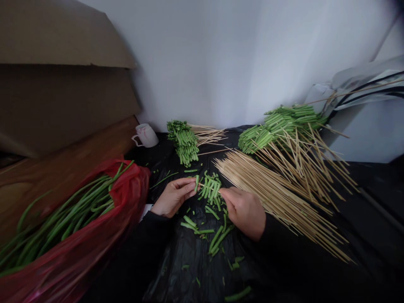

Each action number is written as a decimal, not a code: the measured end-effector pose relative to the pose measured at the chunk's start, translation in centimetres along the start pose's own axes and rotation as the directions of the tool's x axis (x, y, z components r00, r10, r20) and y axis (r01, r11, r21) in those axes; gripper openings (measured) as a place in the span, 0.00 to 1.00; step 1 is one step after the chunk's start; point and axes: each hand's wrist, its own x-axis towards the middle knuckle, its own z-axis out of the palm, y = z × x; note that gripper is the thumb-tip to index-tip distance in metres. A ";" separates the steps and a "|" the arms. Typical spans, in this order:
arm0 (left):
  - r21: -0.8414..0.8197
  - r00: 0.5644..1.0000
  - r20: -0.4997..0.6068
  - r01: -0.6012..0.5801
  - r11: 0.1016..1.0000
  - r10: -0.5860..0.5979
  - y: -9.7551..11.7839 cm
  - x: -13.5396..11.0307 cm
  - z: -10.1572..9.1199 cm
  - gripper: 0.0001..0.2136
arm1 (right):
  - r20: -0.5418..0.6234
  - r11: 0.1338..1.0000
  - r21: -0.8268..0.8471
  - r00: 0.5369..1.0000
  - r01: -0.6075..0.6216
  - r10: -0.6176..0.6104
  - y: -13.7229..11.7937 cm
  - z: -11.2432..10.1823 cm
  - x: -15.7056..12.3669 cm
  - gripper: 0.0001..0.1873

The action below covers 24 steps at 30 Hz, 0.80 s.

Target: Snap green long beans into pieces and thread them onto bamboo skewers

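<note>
My left hand [176,194] pinches a short piece of green bean [197,183] between thumb and fingers, at the tip of a skewer. My right hand [245,211] is closed round that bamboo skewer [220,191], whose far end is hidden in the grip. Several cut bean pieces sit side by side across the skewer between the two hands. Loose cut green bean pieces [217,242] lie on the black plastic sheet [189,277] below and around my hands.
Left is a red plastic bag [126,210] of long green beans [78,214]. A white mug [146,135] stands by the wall. Filled skewers [184,143] are stacked at the back, with another pile [280,126] back right. Bare bamboo skewers [277,193] lie right. A cardboard box [63,84] rises left.
</note>
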 end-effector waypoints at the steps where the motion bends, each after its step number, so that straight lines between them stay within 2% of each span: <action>1: 0.008 1.000 -0.002 0.000 1.000 0.000 0.0 0.0 0.0 0.17 | 0.000 1.000 -0.004 1.000 0.001 -0.001 0.0 0.0 0.0 0.16; 8: 0.056 1.000 -0.008 0.007 0.998 -0.007 -0.2 -0.1 0.0 0.16 | 0.033 0.999 -0.053 0.999 0.004 -0.002 -0.4 -0.3 -0.1 0.15; 16: 0.114 0.999 -0.011 -0.051 0.992 0.052 -1.0 0.1 0.1 0.15 | 0.069 0.997 -0.072 0.998 -0.004 0.009 -0.3 0.0 0.0 0.16; 24: 0.175 0.999 0.039 -0.044 0.984 0.038 -0.6 -0.1 0.2 0.13 | 0.055 1.000 -0.030 0.998 0.010 -0.009 -0.2 0.0 -0.1 0.16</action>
